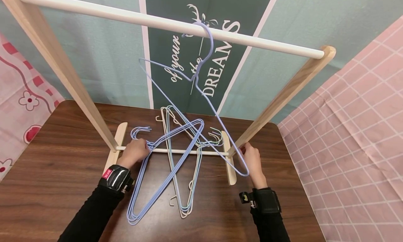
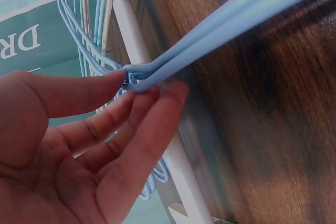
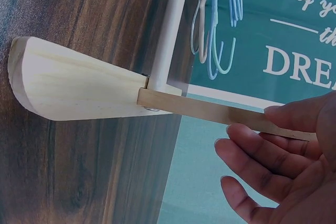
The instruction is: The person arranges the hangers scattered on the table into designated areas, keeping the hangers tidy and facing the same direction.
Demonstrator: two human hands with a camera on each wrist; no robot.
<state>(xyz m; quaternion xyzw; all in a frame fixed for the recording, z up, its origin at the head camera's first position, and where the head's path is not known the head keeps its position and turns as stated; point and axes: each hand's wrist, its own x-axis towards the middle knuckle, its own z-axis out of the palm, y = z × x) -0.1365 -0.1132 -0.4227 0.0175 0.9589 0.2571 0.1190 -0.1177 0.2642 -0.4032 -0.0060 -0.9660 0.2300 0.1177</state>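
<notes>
My left hand (image 1: 135, 153) pinches a bundle of blue hangers (image 2: 236, 30) by the neck, thumb against fingertips. The bundle (image 1: 133, 221) lies slanted over the lower bar, its hooks toward the back left. My right hand (image 1: 253, 161) is at the foot of the rack's right wooden post (image 1: 267, 109). Up close in the right wrist view, its thumb and fingers hold the post (image 3: 205, 111) between them. One lilac-blue hanger (image 1: 210, 47) hangs by its hook from the white top rail (image 1: 94, 9), tilted, its lower corner overlapping the right hand's side.
Under the blue bundle lie several white and pale blue-green hangers (image 1: 185, 214). The rack's lower bar (image 1: 211, 152) joins two wooden feet (image 1: 231, 172) on the brown table (image 1: 63, 158). Behind stands a green curtain (image 1: 110, 60) with lettering; pink cloth (image 1: 362, 147) hangs at the right.
</notes>
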